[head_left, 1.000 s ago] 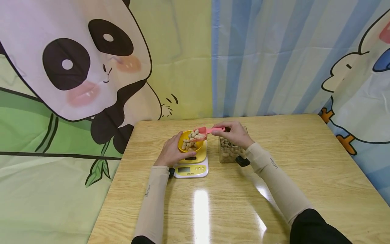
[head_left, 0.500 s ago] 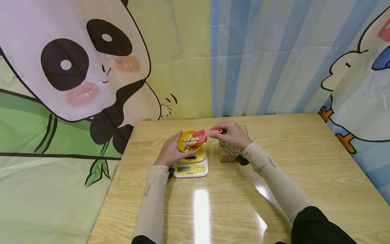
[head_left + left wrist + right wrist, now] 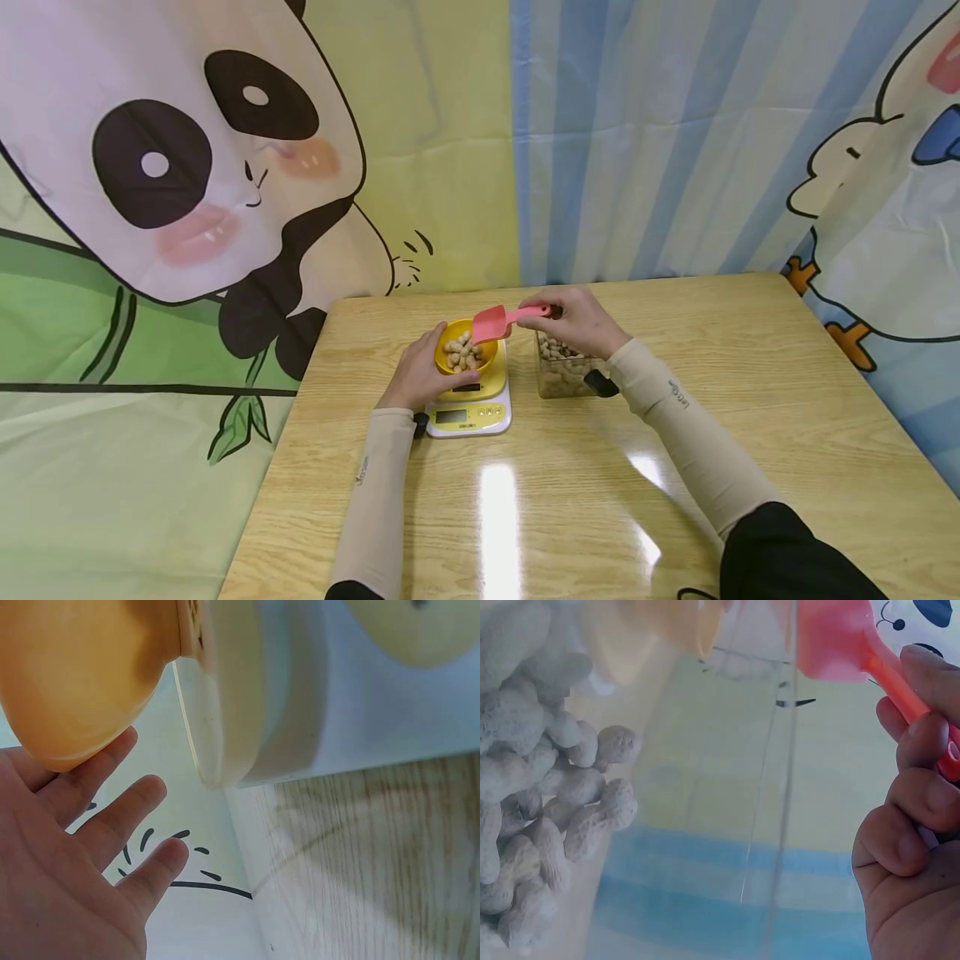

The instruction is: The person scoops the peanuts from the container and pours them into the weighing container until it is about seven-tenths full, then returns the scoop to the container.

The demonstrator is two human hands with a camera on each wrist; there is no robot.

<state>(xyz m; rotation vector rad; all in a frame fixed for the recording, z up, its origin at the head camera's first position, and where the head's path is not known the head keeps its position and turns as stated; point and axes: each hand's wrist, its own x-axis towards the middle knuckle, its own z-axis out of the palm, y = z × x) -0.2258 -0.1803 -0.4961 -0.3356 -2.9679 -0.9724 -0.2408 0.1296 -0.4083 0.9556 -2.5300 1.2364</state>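
Observation:
My left hand [image 3: 418,373] holds the yellow bowl [image 3: 488,357] from its left side, thumb on the near side and fingers on the far side. In the left wrist view, other fingers spread loosely below the bowl wall [image 3: 75,682]. The bowl stands on the platform of a yellow-and-white kitchen scale [image 3: 495,412]. Peanuts [image 3: 463,357] in their shells lie in the bowl. Between thumb and fingers, my right hand [image 3: 576,321] grips the handle of a pink scoop [image 3: 489,324], whose blade, bare of peanuts, hangs tilted over the bowl's right rim.
Right of the scale, under my right hand, stands a clear plastic box [image 3: 557,387] with many peanuts [image 3: 525,757] in it. All this is on a wooden table [image 3: 600,508]. A printed cloth [image 3: 450,150] hangs behind the far edge.
Peanuts that lay in the scoop have slid into the bowl as the scoop tipped. The scoop has since risen slightly. My left hand stays at the bowl.

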